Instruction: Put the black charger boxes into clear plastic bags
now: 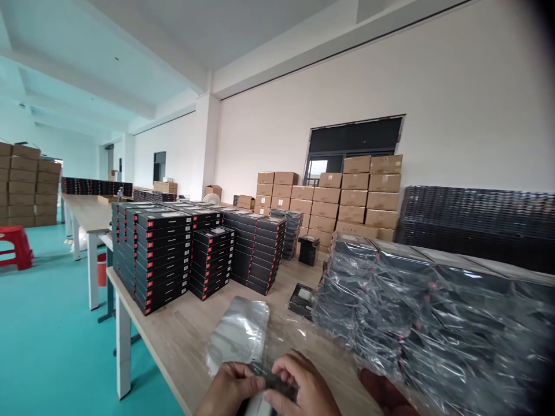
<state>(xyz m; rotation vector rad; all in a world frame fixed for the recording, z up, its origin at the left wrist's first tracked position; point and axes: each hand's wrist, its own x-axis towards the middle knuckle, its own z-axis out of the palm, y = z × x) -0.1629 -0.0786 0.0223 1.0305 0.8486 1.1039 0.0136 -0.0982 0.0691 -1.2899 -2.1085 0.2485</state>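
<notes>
At the lower edge of the view, my left hand (229, 386) pinches a clear plastic bag (299, 334) between thumb and fingers. Close beside it, my right hand (306, 384) is curled with its fingers on the same film. Something dark shows between the hands, partly hidden by the fingers; its kind is unclear. A flat pile of clear plastic bags (240, 329) lies on the wooden table (173, 341) just beyond my left hand. Farther right, a single black box (300, 300) rests near the wrapped stacks.
Tall stacks of black boxes (167, 263) stand at the left table edge. Film-wrapped black boxes (390, 300) fill the right side. Part of another hand (384, 392) shows at lower right. Cardboard cartons (325, 205) are piled behind; a red stool (15, 245) stands left.
</notes>
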